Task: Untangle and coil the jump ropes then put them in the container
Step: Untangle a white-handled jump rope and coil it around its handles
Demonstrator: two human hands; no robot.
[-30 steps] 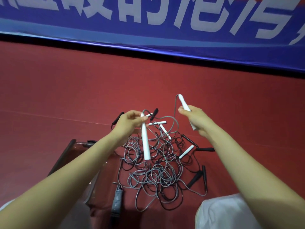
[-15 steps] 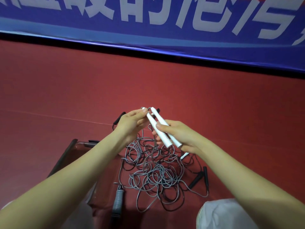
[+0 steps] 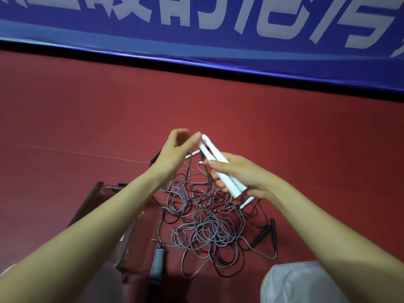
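Note:
A tangled heap of grey and black jump ropes (image 3: 203, 228) lies on the red floor in front of me. My right hand (image 3: 238, 176) grips two white handles (image 3: 218, 165) side by side, their tips pointing up and left. Grey cord hangs from them into the heap. My left hand (image 3: 177, 147) hovers just left of the handle tips with fingers loosely curved, holding nothing. A clear plastic container (image 3: 105, 206) stands at the left, partly hidden under my left forearm.
A grey ribbed handle (image 3: 157, 263) lies near the container's right side. Black handles (image 3: 265, 232) lie at the heap's right edge, another white handle (image 3: 247, 202) below my right hand. A blue banner (image 3: 218, 29) runs along the back. My pale-clothed knee (image 3: 306, 283) is lower right.
The two white handles came together into my right hand. My left hand let go of its handle and now hovers open by the tips.

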